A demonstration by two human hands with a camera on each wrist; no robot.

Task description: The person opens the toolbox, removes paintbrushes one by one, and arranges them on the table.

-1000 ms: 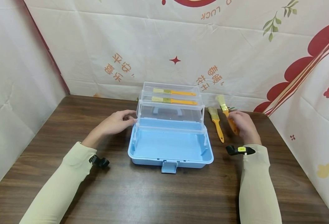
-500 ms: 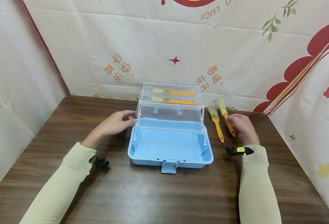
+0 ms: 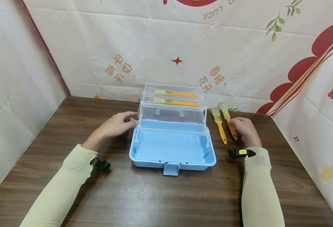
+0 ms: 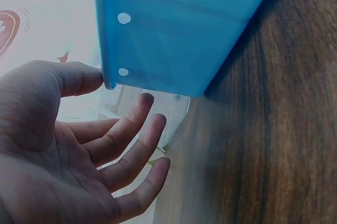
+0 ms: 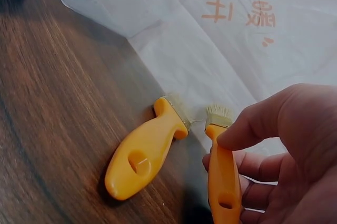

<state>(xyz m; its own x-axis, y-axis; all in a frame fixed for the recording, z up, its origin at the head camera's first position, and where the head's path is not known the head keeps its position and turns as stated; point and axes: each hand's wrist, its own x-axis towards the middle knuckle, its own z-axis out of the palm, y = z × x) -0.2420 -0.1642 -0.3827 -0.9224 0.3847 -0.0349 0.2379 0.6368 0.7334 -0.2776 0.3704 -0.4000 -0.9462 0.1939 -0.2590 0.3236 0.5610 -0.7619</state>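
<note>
In the right wrist view the held brush [image 3: 226, 116] is cut off at its handle end; whether it touches the worktop [image 3: 155, 198] is unclear. The right hand [image 3: 246, 130] pinches its handle, and both sit nearer the person than a second ago. The left hand [image 3: 116, 125], fingers loosely spread, has its thumb against the one blue box [image 3: 170, 148]. Four brushes altogether: two in the clear trays [image 3: 172, 131], one lying right of the box, one held.

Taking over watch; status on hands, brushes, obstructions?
Right hand grips one brush. Left hand at blue box's left side. Loose brush lies between box and held brush, possibly obstructing.
</note>
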